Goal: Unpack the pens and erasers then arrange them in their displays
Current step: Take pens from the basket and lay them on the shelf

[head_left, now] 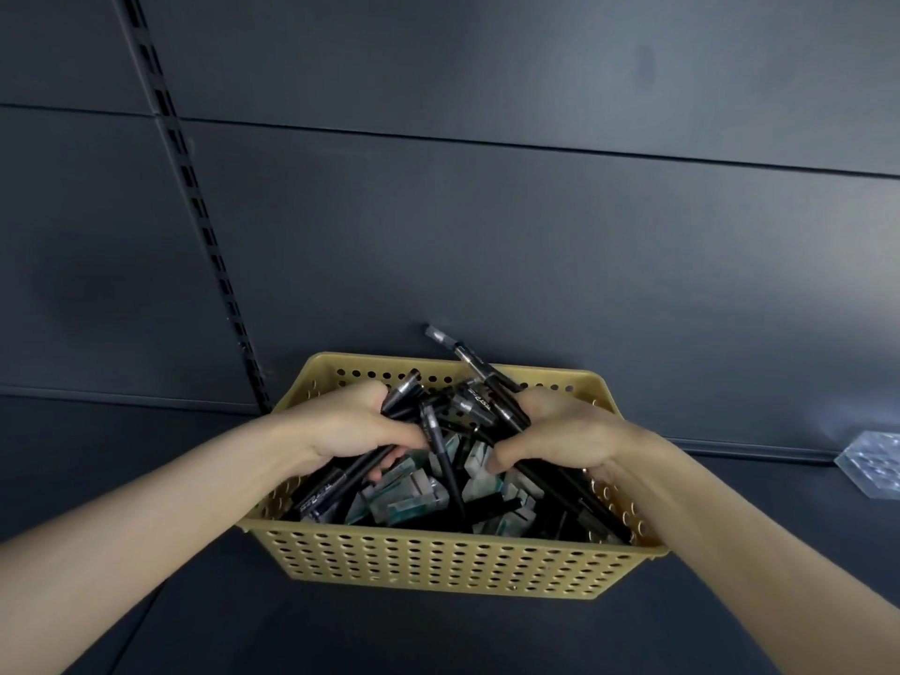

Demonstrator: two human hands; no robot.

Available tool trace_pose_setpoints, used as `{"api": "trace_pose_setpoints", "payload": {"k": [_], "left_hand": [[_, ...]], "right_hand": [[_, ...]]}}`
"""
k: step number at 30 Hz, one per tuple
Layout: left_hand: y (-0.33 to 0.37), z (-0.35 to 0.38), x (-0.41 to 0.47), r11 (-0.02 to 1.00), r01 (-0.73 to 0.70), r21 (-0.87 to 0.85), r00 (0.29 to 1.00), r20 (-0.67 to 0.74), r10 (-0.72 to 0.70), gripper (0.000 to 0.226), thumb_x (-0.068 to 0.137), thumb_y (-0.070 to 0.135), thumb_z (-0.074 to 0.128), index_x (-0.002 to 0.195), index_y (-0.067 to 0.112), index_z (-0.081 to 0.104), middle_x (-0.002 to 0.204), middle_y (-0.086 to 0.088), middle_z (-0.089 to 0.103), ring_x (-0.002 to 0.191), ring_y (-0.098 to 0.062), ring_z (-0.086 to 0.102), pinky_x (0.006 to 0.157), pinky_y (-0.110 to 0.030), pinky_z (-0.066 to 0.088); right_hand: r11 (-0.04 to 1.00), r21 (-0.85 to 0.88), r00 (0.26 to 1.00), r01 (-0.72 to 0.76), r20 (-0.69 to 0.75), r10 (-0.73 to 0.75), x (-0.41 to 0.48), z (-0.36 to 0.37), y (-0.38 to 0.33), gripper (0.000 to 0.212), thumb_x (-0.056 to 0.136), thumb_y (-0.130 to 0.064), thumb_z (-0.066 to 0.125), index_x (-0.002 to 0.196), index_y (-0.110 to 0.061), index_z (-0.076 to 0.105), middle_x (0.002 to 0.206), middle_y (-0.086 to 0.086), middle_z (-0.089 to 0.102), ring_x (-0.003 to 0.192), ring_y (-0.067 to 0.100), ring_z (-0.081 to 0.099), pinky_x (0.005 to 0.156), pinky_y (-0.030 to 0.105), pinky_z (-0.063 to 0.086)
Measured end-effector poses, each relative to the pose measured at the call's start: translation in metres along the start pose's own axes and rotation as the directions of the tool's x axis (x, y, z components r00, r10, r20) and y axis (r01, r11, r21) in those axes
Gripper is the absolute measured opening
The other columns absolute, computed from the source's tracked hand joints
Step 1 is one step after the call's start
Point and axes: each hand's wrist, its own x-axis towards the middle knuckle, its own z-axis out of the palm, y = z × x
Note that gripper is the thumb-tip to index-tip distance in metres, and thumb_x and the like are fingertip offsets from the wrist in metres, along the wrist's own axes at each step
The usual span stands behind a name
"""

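A yellow perforated basket (pixel 438 562) sits on a dark shelf, filled with several black pens (pixel 445 460) and white-and-green erasers (pixel 404 499). Both of my hands are inside it. My left hand (pixel 360 426) grips a bunch of black pens whose ends stick out above and below the fist. My right hand (pixel 560 431) grips another bunch of black pens, one of which (pixel 467 358) pokes up past the basket's back rim. The erasers lie under the pens at the bottom, partly hidden.
A dark shelf surface (pixel 341 635) runs under the basket, with a dark back panel and a slotted upright rail (pixel 195 202) on the left. A clear plastic display piece (pixel 871 462) lies at the far right edge.
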Motion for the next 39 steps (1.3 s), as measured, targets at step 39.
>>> {"api": "trace_pose_setpoints", "payload": {"k": [39], "left_hand": [[0.011,0.012,-0.012,0.829,-0.297,-0.475,0.953,-0.098,0.285,0.018,0.079,0.026,0.068,0.081,0.009,0.064,0.064,0.0,0.062,0.063,-0.014,0.061,0.06,-0.023,0.053]], "right_hand": [[0.872,0.36,0.943,0.332,-0.161,-0.293,-0.009,0.01,-0.01,0.009,0.088,-0.009,0.063,0.081,-0.014,0.067,0.066,0.0,0.058,0.063,0.011,0.057,0.062,0.025,0.053]]}}
